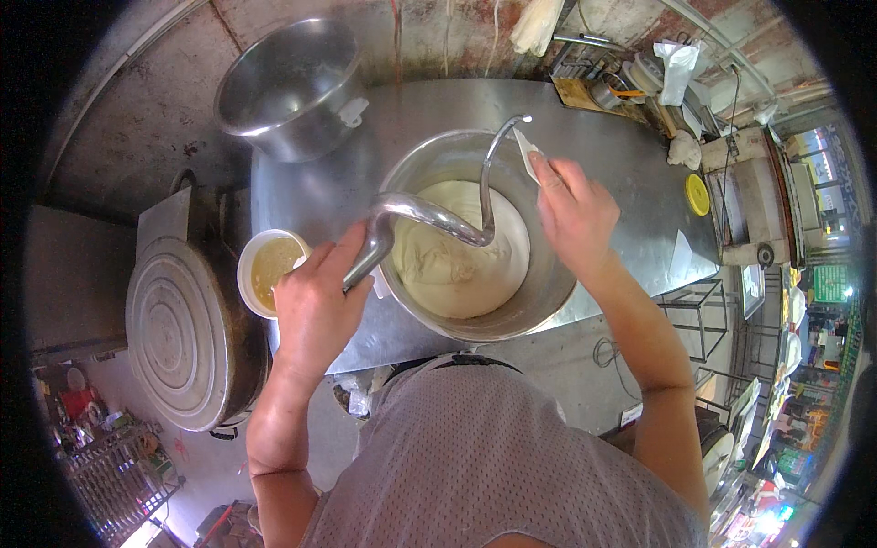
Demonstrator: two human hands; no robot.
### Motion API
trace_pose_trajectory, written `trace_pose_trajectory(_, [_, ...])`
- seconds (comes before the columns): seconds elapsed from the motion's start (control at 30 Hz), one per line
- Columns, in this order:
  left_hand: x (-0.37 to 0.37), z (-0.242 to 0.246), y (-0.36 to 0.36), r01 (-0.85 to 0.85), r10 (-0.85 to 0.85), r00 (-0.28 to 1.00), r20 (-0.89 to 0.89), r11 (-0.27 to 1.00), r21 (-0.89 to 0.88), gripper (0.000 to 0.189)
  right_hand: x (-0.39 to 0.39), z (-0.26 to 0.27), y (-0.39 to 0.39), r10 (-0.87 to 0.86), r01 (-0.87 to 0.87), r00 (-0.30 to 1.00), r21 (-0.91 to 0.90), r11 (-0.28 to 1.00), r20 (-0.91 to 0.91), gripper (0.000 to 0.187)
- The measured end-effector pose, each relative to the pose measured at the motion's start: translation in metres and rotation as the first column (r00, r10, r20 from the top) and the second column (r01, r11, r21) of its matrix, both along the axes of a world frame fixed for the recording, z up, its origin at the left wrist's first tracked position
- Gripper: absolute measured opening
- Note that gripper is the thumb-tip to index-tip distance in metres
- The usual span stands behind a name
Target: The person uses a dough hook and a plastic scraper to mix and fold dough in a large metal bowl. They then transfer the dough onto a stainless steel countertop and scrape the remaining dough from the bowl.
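My left hand (320, 294) grips the thick shank of a curved steel dough hook (428, 211). The hook reaches across a metal mixing bowl (548, 277) that holds smooth, pale dough (459, 274). Its thin, bent end rises to the bowl's far rim. My right hand (574, 205) pinches a flat white dough scraper (526, 152) close to that end of the hook; whether the two touch, I cannot tell. Left of the bowl, partly behind my left hand, a white tub (248, 281) contains cloudy yellowish liquid (277, 264).
Another steel bowl (291, 89) stands tilted at the back left of the metal table (637, 226). A large lidded pot (178, 335) is at the left. Toward the right lie a yellow lid (697, 194) and a wooden board (582, 96) with utensils, near a pale machine (743, 198).
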State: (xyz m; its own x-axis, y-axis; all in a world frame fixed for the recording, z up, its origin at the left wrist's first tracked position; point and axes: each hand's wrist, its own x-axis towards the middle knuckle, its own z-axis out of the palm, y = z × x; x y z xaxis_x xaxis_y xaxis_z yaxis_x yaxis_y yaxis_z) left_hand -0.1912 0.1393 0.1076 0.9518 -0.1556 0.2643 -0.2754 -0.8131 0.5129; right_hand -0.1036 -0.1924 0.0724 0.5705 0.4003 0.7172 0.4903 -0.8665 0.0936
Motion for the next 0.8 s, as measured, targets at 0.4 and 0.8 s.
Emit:
trace_pose_trajectory(0.4, [0.001, 0.000, -0.001, -0.002, 0.001, 0.999, 0.039, 0.999, 0.034, 0.059, 0.012, 0.009, 0.009, -0.045, 0.045, 0.999, 0.016, 0.999, -0.002, 0.040])
trace_pose_trajectory(0.8, [0.001, -0.006, -0.002, -0.065, 0.041, 0.988, 0.146, 0.984, 0.165, 0.060, 0.011, 0.025, 0.013, 0.253, 0.093, 0.768, 0.494, 0.864, -0.588, 0.028])
